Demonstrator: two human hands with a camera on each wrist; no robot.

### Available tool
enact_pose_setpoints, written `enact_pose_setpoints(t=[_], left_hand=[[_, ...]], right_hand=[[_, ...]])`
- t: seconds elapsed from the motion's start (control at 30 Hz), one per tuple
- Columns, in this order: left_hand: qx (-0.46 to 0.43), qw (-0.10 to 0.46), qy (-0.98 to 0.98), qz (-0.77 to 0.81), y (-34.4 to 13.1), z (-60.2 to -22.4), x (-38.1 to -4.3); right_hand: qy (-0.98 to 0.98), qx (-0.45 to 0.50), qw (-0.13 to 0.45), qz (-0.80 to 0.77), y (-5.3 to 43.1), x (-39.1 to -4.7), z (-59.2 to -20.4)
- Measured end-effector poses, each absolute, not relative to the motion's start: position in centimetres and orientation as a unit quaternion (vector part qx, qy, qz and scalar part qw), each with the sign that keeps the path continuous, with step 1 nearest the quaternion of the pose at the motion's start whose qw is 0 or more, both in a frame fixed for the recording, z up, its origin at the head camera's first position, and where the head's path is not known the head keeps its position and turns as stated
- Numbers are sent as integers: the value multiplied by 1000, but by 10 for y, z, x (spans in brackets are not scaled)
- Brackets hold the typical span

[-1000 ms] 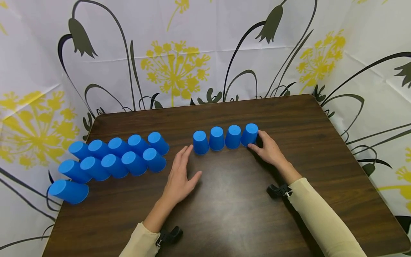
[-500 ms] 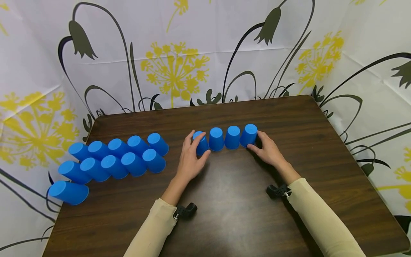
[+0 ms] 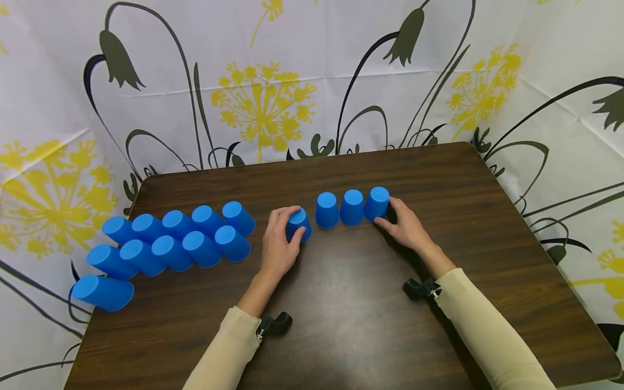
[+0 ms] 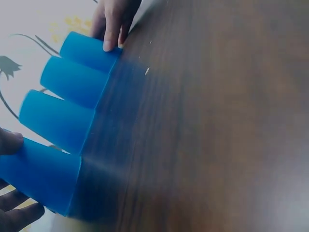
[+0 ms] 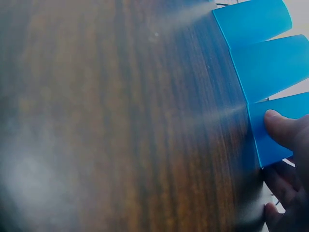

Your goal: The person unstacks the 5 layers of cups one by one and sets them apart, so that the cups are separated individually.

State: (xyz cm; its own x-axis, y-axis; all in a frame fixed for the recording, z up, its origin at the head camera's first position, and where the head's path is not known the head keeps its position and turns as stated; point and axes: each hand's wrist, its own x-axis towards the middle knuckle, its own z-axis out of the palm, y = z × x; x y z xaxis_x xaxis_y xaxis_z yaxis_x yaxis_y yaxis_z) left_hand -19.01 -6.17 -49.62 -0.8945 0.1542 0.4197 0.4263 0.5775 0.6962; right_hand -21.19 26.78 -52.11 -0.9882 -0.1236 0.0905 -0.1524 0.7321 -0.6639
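Note:
Upside-down blue plastic cups stand in a short row on the dark wood table. My left hand grips the row's leftmost cup between thumb and fingers; in the left wrist view that cup shows the thumb on one side and fingers on the other. At the other end, my right hand holds the rightmost cup, thumb on its near side, as the right wrist view shows on the same cup. Two cups stand between, the left one and the right one.
Several more upside-down blue cups stand close together in two rows on the table's left side. One further cup stands in front of them at the left edge. A flower-patterned cloth hangs behind the table.
My left hand has come right and forward to the leftmost cup and taken hold of it. That cup has shifted slightly left and nearer. The right hand stays at its cup.

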Motion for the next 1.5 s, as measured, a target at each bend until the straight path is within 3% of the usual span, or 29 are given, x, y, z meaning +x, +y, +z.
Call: enact_pose_setpoints(t=[0.3, 0.5, 0.67, 0.8, 0.97, 1.2, 1.5], left_hand=[[-205, 154, -859, -442, -111, -477, -132], [-153, 273, -831, -460, -173, -471, -89], [-2, 340, -864, -371, -234, -473, -69], [114, 328, -887, -305, -269, -479, -65], [184, 290, -895, -285, -287, -484, -69], [221, 265, -892, -292, -291, -487, -76], [226, 285, -881, -302, -291, -486, -84]], right_hand=[[-931, 70, 21, 357, 268, -211, -523], [-931, 71, 23, 356, 269, -210, -523], [-930, 73, 24, 358, 269, -210, -524], [-930, 73, 23, 358, 269, -209, -524], [-930, 71, 20, 360, 269, -209, -523], [-931, 76, 22, 357, 268, -210, -522], [-932, 78, 23, 353, 269, -211, -522]])
